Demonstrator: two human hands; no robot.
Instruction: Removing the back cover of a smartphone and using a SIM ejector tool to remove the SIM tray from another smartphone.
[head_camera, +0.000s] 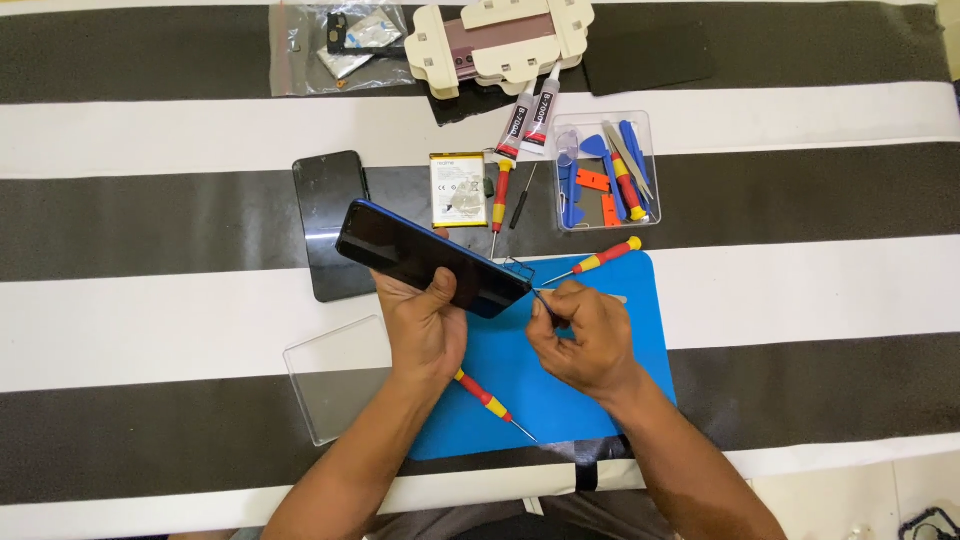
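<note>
My left hand (425, 325) grips a dark blue smartphone (420, 252), holding it tilted on its edge above a blue work mat (590, 385). My right hand (582, 335) pinches a thin metal tool (541, 297) whose tip touches the phone's lower right end. A red and yellow screwdriver (490, 402) lies on the mat below my left wrist. Another one (600, 260) rests at the mat's top edge.
A clear box of repair tools (605, 170), two glue tubes (530, 120), a phone battery (458, 188), a black screen panel (325, 215), a clear plastic cover (335, 380), a white clamp block (500, 40) and a plastic bag (335, 45) lie on the striped cloth.
</note>
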